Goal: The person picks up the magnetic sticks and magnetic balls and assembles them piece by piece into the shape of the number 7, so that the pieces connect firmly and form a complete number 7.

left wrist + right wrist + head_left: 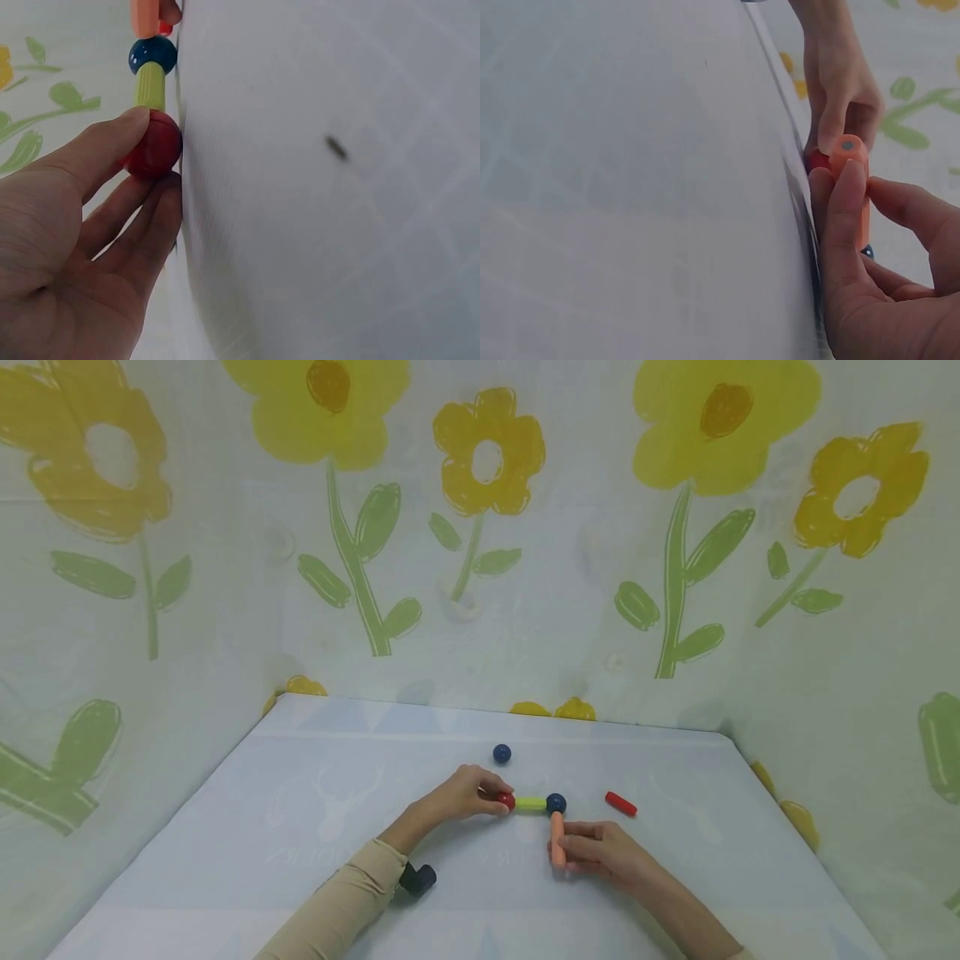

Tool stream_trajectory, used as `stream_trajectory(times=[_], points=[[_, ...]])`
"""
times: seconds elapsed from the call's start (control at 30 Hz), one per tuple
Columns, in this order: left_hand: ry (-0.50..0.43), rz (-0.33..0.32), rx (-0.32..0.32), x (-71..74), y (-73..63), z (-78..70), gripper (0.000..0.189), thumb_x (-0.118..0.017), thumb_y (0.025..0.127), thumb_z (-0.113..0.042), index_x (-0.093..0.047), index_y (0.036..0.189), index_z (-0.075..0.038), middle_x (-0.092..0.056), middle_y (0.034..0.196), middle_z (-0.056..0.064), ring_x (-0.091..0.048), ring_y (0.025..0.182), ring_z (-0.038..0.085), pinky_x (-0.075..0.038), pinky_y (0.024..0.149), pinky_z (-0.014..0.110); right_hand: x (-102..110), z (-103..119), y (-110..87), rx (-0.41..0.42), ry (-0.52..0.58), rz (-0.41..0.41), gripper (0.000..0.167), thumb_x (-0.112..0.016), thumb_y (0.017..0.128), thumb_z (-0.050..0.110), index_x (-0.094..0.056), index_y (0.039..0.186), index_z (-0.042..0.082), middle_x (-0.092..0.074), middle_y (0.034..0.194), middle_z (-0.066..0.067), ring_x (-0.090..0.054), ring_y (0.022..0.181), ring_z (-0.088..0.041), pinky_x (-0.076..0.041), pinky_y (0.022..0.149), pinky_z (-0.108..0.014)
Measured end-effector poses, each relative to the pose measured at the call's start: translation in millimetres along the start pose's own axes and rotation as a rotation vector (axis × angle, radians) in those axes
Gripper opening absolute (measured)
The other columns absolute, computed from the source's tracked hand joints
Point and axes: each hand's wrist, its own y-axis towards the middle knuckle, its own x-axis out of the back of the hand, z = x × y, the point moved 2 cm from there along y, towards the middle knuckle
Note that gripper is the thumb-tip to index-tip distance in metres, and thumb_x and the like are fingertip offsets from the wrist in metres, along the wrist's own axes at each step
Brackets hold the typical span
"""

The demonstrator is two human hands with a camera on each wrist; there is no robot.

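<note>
My left hand (467, 793) pinches a red ball (155, 146) between thumb and fingers, low over the table. From that ball a yellow-green rod (532, 804) runs right to a dark blue ball (556, 803), end to end in one line. An orange rod (557, 841) meets the blue ball and points toward the front of the table. Its shaft is pinched by my right hand (606, 853); the right wrist view shows a small grey disc in the rod's near end (847, 145).
Behind the joined pieces lies a loose dark blue ball (502, 754). A red rod (621, 803) rests to the right. Some black object (420, 880), partly hidden by the left sleeve, is on the white table (300, 777). Flower-printed cloth (540, 610) stands around the table.
</note>
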Motion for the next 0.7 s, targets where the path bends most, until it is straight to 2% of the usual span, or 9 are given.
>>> stream_trajectory(times=[0.4,0.7], points=[[0.004,0.013,0.022,-1.4,-0.3,-2.9,0.032,-0.076,0.085,-0.019,-0.073,0.116,-0.012,-0.075,0.103,-0.002,-0.063,0.088,0.003,-0.053,0.081,0.017,1.7,-1.5,2.4,-0.012,0.087,0.015,0.075,-0.072,0.089,0.031,-0.04,0.143,-0.01,-0.071,0.116,-0.013,-0.07,0.088,-0.013,-0.058,0.08,-0.025],[0.002,0.026,0.025,1.3,1.2,0.2,0.033,-0.074,0.087,-0.02,-0.071,0.119,-0.013,-0.074,0.106,-0.003,-0.064,0.092,0.004,-0.055,0.085,0.02,-1.6,-1.1,2.9,-0.019,0.098,-0.011,0.078,-0.072,0.088,0.034,-0.039,0.143,-0.01,-0.071,0.116,-0.015,-0.071,0.091,-0.015,-0.059,0.083,-0.029]])
